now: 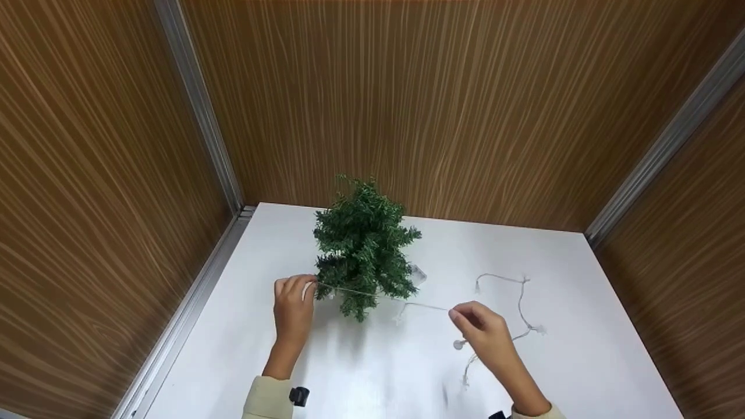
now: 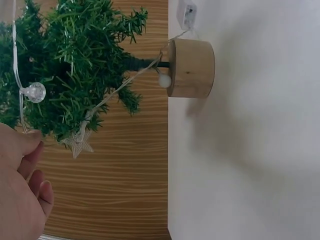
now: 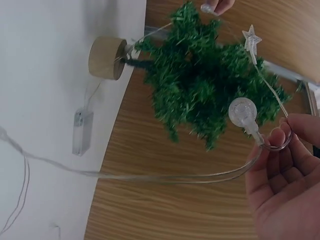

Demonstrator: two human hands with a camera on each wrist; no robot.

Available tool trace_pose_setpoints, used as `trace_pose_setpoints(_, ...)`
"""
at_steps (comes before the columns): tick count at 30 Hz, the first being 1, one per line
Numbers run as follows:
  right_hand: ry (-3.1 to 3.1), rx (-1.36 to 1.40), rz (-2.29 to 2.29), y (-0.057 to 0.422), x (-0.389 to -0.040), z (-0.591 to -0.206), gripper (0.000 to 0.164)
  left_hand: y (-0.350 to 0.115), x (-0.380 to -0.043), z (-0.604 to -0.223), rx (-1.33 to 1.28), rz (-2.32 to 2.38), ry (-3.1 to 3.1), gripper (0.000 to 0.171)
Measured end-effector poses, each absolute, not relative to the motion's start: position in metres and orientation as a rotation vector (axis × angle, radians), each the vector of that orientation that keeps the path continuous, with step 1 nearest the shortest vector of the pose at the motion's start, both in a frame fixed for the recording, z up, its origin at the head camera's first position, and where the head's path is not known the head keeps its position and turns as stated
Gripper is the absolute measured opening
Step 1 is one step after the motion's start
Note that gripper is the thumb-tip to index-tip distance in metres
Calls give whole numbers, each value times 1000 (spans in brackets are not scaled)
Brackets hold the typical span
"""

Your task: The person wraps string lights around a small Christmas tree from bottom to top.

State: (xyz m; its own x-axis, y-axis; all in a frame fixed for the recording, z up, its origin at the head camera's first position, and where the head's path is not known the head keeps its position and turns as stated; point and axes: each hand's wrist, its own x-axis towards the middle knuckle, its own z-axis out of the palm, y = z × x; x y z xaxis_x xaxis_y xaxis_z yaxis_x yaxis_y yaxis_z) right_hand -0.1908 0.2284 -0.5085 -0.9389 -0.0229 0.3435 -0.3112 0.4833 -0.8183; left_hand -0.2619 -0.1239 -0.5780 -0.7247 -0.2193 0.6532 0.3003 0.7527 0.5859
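Observation:
A small artificial Christmas tree (image 1: 365,244) stands on a round wooden base (image 2: 192,68). At the tree's left side my left hand (image 1: 294,311) pinches a thin string of lights (image 2: 120,89) between thumb and fingertips. My right hand (image 1: 488,334), to the tree's right, pinches the same string, which stretches across the tree's front. Close to the right fingers hang a clear round bulb (image 3: 243,111) and a clear star (image 3: 252,37). Another star (image 2: 79,144) and a clear ball bulb (image 2: 36,92) show near the left hand.
A clear battery box (image 3: 82,131) lies on the white table (image 1: 233,361) beside the base, wired to the string. More of the light string (image 1: 521,299) trails loosely over the table at right. Wood-grain panels (image 1: 396,105) enclose the back and sides.

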Motion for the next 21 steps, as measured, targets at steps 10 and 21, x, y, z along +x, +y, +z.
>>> trace_pose_setpoints(10, -2455, -23, 1641, 242, -209, -511, 6, -114, -258, -576, -111, -810, -2187, 11)
trace_pose_setpoints(21, -2350, 56, 1686, 248, -224, -504, 14, -111, -257, -579, -115, -775, -2178, 16)
